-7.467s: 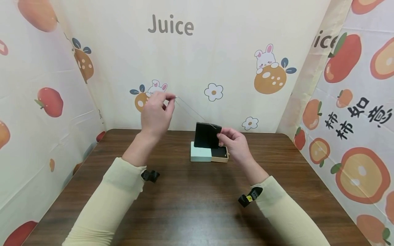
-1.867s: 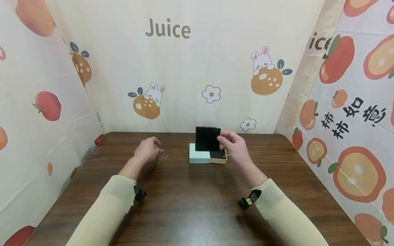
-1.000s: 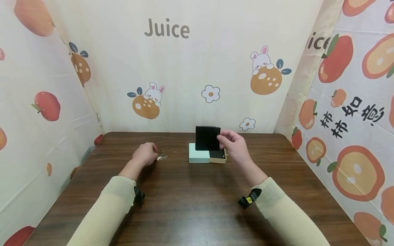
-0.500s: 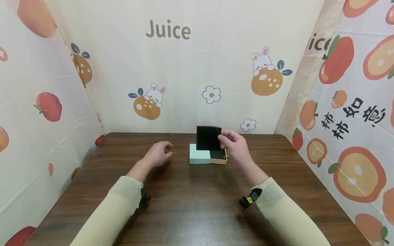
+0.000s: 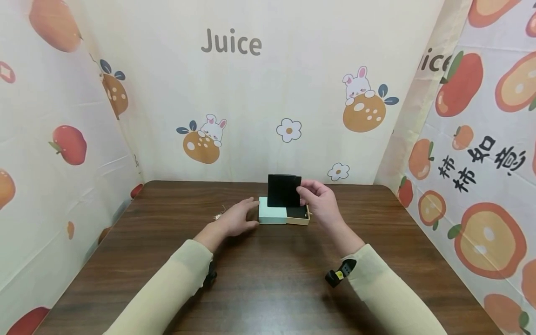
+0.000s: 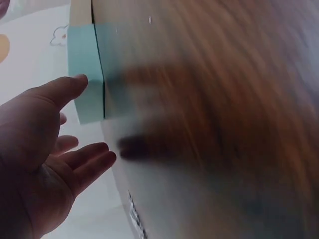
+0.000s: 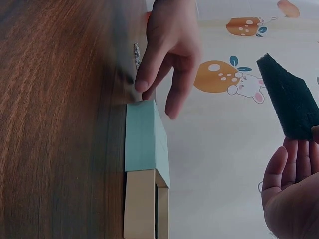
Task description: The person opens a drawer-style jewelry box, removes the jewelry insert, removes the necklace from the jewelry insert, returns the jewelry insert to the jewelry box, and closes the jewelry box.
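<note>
Across the foreground, a brown desk (image 5: 268,293) is spreading. The left hand (image 5: 236,219), fingers loosely apart and gripping nothing, is pointing right at the near-touching left end of a mint box (image 5: 272,215), whose long axis is running left to right. A silvery chain (image 5: 217,216) is lying left of that hand, well away from the right hand (image 5: 321,201), which is pinching a black pad (image 5: 284,190) clear above the box.

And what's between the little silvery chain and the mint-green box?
The person's left hand. In the head view it lies between the silvery chain and the left end of the mint-green box; whether it touches the box is hard to tell.
</note>
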A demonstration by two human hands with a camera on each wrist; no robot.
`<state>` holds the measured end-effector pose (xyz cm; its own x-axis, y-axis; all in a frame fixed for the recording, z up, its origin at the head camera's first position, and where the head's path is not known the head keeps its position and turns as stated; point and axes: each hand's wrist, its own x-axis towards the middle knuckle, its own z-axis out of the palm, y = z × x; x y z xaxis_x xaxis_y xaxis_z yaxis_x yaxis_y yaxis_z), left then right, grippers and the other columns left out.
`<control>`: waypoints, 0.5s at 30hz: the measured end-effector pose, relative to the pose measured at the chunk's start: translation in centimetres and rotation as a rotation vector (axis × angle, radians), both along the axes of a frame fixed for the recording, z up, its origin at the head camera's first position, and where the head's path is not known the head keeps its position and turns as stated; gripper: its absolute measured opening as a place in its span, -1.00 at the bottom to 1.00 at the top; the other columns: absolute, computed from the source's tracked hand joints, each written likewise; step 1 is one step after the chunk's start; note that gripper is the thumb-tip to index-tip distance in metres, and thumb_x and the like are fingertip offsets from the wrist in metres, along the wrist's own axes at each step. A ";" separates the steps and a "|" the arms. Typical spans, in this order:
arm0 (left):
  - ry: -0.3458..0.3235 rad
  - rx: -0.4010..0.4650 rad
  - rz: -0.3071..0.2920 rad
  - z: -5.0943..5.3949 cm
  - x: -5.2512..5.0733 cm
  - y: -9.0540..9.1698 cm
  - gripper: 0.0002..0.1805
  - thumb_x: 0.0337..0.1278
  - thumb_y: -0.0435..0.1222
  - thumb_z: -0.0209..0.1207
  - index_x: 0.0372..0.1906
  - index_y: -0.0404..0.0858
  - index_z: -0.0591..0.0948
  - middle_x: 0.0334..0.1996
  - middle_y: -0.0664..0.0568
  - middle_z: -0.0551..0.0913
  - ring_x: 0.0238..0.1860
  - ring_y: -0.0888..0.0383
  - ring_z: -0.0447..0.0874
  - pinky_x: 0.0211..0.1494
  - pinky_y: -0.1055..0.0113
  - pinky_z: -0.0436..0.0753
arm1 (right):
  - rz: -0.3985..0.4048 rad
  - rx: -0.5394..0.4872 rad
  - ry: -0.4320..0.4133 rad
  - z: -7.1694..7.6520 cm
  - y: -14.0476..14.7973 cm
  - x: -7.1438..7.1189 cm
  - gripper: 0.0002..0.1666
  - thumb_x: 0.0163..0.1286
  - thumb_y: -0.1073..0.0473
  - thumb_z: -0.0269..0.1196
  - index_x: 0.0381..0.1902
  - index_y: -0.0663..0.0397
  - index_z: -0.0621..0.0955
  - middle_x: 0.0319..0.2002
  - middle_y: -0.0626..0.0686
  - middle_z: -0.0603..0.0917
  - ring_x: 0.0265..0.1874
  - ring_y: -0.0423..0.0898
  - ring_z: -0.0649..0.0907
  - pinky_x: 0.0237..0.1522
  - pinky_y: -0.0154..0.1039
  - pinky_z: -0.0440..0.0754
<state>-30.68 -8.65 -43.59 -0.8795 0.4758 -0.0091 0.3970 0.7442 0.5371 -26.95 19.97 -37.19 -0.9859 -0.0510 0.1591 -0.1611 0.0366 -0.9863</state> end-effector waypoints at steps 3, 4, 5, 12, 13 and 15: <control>0.013 -0.015 -0.011 0.0 0.0 0.9 -0.22 0.54 -0.17 0.36 0.70 -0.23 0.36 0.76 -0.25 0.19 0.75 -0.21 0.22 0.74 -0.16 0.32 | -0.004 -0.004 0.000 0.0 0.0 0.0 -0.74 0.63 0.13 0.33 0.13 0.16 0.70 -0.16 -0.11 0.73 -0.28 -0.14 0.68 -0.02 -0.36 0.76; 0.021 -0.022 -0.015 0.0 0.0 1.2 -0.23 0.54 -0.18 0.35 0.70 -0.23 0.36 0.76 -0.25 0.20 0.74 -0.21 0.24 0.74 -0.15 0.34 | -0.005 -0.005 -0.001 0.0 0.0 0.0 -0.74 0.63 0.14 0.33 0.13 0.16 0.70 -0.16 -0.11 0.73 -0.29 -0.14 0.68 -0.02 -0.36 0.75; 0.030 -0.027 -0.019 0.0 -0.1 1.5 -0.24 0.54 -0.19 0.35 0.69 -0.23 0.37 0.75 -0.26 0.20 0.73 -0.21 0.26 0.73 -0.15 0.36 | -0.006 -0.003 -0.001 0.0 0.1 0.0 -0.74 0.63 0.14 0.33 0.13 0.16 0.70 -0.16 -0.11 0.73 -0.29 -0.14 0.68 -0.03 -0.36 0.75; 0.075 -0.064 -0.040 -0.4 -0.3 2.5 -0.39 0.59 -0.28 0.28 0.62 -0.20 0.49 0.72 -0.20 0.31 0.69 -0.17 0.36 0.71 -0.09 0.40 | -0.012 -0.005 -0.008 0.0 0.1 -0.2 -0.77 0.64 0.13 0.32 0.10 0.12 0.70 -0.17 -0.10 0.72 -0.29 -0.13 0.67 -0.03 -0.34 0.76; 0.077 -0.065 -0.040 -0.4 -0.3 2.5 -0.41 0.59 -0.30 0.27 0.61 -0.21 0.51 0.71 -0.20 0.33 0.69 -0.17 0.37 0.71 -0.08 0.40 | -0.011 -0.004 -0.007 0.0 0.1 -0.2 -0.77 0.64 0.13 0.32 0.11 0.12 0.70 -0.16 -0.10 0.72 -0.29 -0.12 0.67 -0.03 -0.34 0.76; 0.072 -0.070 -0.035 -0.3 -0.3 2.6 -0.42 0.59 -0.35 0.25 0.60 -0.20 0.52 0.71 -0.19 0.33 0.69 -0.16 0.37 0.71 -0.07 0.40 | -0.011 -0.005 -0.003 0.0 0.1 -0.3 -0.77 0.64 0.13 0.32 0.11 0.12 0.70 -0.16 -0.10 0.72 -0.29 -0.13 0.67 -0.03 -0.34 0.76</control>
<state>-30.94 -6.03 -43.93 -0.8618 0.5069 0.0190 0.4593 0.7640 0.4532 -27.25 20.09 -37.20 -0.9869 -0.0392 0.1564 -0.1577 0.0334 -0.9869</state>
